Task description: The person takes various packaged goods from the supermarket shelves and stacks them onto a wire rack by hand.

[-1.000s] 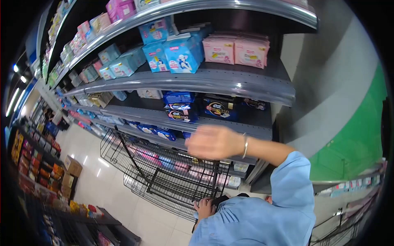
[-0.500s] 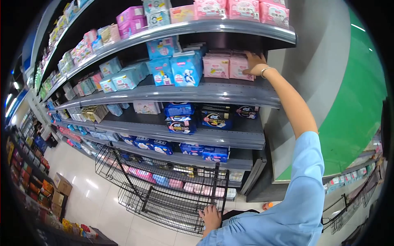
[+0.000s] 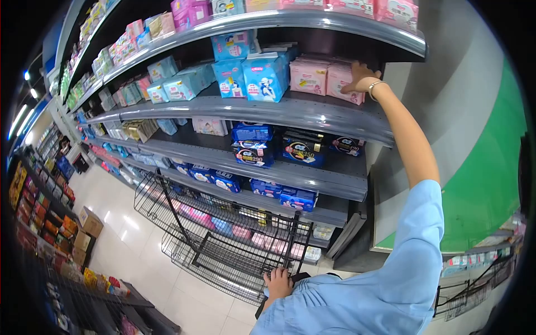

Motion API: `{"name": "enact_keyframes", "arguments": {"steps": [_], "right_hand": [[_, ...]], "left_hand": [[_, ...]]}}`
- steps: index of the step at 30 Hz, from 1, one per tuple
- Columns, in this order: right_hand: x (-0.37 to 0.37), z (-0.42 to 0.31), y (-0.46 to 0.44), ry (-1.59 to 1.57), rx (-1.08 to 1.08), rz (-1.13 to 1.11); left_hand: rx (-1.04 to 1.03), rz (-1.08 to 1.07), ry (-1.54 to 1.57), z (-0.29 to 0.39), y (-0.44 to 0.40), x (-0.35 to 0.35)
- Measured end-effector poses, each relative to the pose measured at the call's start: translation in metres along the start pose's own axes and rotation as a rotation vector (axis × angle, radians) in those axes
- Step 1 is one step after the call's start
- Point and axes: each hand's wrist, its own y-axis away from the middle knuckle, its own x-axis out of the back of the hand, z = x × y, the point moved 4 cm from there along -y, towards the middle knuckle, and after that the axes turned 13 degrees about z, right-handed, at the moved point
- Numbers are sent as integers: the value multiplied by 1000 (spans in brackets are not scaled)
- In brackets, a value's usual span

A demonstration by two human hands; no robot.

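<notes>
The right hand (image 3: 363,78) is at the right end of the pink packs (image 3: 341,85), with the thumb against the front face and the other fingers spread near the top and side; I cannot tell if it is firmly grasping one pack. These packs stand in two side-by-side rows on a grey shelf (image 3: 318,114), close to its right end. The wrist wears a bracelet (image 3: 375,89). The left hand (image 3: 280,282) lies with fingers bent over the near end of a black wire cart (image 3: 223,248), but how tightly it holds is not visible. To the left of the pink packs are bright blue packs (image 3: 261,81), some of them stacked. On the shelf below there are dark blue packs (image 3: 301,149), and on the shelf above more pink packages (image 3: 396,14). The cart is beside the lower shelves, on a pale tiled floor (image 3: 167,290). At right is a green panel (image 3: 486,178), and far left stand cardboard boxes (image 3: 89,223).
</notes>
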Motion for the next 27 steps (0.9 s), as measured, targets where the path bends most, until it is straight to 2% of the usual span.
{"name": "enact_keyframes", "arguments": {"steps": [2,3,5,7,9,14,17,19,21,24,27], "right_hand": [[11,-7,11,18,-67,40],[15,-8,17,2,-36,139],[19,-6,34,-42,22,342],[36,-16,67,-24,126,721],[55,-31,108,-35,182,896],[75,-63,197,-404,335,1155],[53,-73,243,-785,479,1058],[22,-98,270,-1002,634,750],[-44,-136,299,-1220,611,264],[-165,-166,354,-1052,394,-99],[-220,-157,379,-819,309,-265]], "left_hand": [[9,5,10,2,-3,4],[13,7,14,3,-2,4],[31,-16,-8,2,-1,3],[47,-25,-3,3,-2,2],[69,-45,-19,4,-2,3],[63,-29,-11,10,-7,13],[59,-19,-4,11,-9,19],[53,-13,-3,14,-12,23],[58,-28,-7,15,-10,24],[72,-25,-10,11,-8,17],[112,1,-4,14,-9,23]]}}
